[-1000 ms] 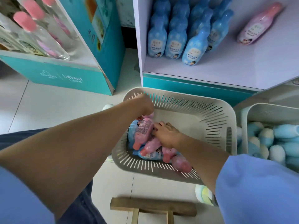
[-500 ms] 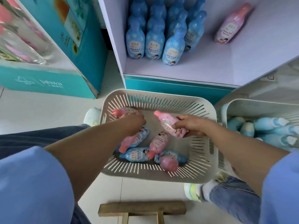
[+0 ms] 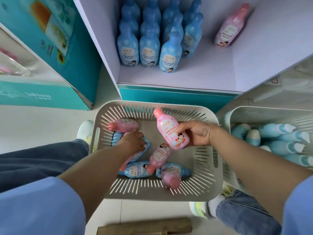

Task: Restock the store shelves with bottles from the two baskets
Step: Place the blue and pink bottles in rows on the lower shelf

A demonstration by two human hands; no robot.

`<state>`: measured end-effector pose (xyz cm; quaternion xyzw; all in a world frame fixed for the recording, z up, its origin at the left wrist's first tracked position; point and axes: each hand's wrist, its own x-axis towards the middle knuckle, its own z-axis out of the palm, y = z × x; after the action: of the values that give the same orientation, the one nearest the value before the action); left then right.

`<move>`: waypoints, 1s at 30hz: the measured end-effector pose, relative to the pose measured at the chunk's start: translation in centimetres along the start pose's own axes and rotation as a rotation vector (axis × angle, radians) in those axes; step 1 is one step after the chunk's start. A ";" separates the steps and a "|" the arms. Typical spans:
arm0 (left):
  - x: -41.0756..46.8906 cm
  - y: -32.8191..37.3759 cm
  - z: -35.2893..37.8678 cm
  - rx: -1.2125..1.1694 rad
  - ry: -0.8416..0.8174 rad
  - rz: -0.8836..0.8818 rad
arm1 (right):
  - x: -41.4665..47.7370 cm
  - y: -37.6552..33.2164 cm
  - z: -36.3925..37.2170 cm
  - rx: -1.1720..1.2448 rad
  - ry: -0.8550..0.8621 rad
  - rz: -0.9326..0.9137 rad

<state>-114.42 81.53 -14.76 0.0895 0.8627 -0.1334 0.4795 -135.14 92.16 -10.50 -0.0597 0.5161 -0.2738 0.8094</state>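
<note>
The right hand [image 3: 198,133] has its fingers wrapped round a pink bottle [image 3: 171,131], held up over the white basket [image 3: 152,196]. The left hand [image 3: 133,141] is down on the loose bottles [image 3: 135,172] in that basket. I cannot tell if its fingers grip one. Blue bottles [image 3: 149,46] stand on the shelf [image 3: 203,77] behind.

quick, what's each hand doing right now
Left hand: down in the basket, grip cannot be told.
Right hand: holding a pink bottle.
</note>
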 end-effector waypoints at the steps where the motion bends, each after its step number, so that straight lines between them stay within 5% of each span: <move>1: 0.2 0.0 -0.1 0.040 -0.001 0.015 | -0.1 -0.1 0.0 0.002 -0.020 -0.008; 10: -0.8 -0.6 -0.8 -0.336 0.038 -0.132 | -2.3 -1.6 1.2 0.090 -0.031 -0.124; 19: -8.6 -3.5 -8.7 -1.232 0.289 -0.305 | -9.2 -4.2 3.3 0.210 0.019 -0.436; 22: -12.0 -4.6 -10.6 -1.530 0.313 -0.219 | -11.5 -4.7 3.9 0.266 0.074 -0.531; 26: -16.4 -4.3 -13.8 -2.147 0.263 0.140 | -13.8 -5.0 4.5 0.335 0.166 -0.634; 30: -18.5 -3.4 -15.9 -2.320 0.371 0.313 | -15.8 -5.1 5.0 0.379 0.207 -0.720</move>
<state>-118.46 82.88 9.48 -0.2761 0.5041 0.8039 0.1528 -137.77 94.89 6.39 -0.0587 0.4813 -0.6339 0.6026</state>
